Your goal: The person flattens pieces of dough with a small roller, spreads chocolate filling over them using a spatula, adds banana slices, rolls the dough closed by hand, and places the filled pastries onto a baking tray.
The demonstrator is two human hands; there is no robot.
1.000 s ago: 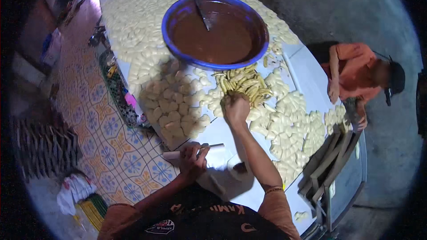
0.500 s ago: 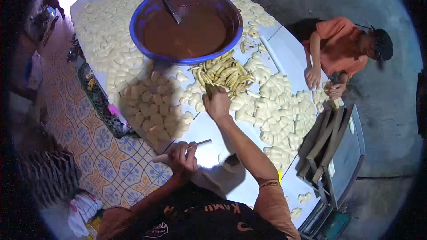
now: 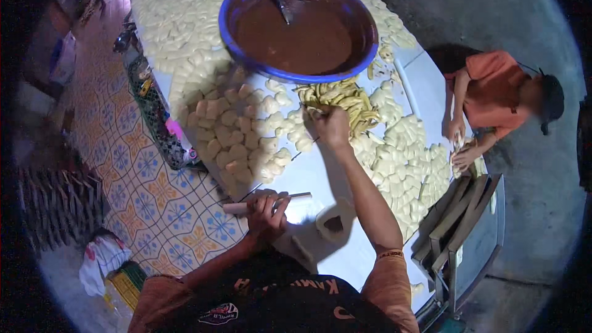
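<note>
Gripping a pale stick [image 3: 271,201], left hand [image 3: 266,213] fingers curl; right hand [image 3: 333,126] pinches banana strips [image 3: 339,102].

Pink packet [image 3: 179,131] in green floor basket [image 3: 148,102] – table's left.

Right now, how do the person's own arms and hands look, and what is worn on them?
Both forearms are bare, and the left hand and right hand wear no gloves. Short orange sleeves cover the upper arms; the right one has a dark band with small light lettering at its hem. A dark apron with orange lettering covers the chest. I can make out no rings, and no watch or bracelet.
</note>
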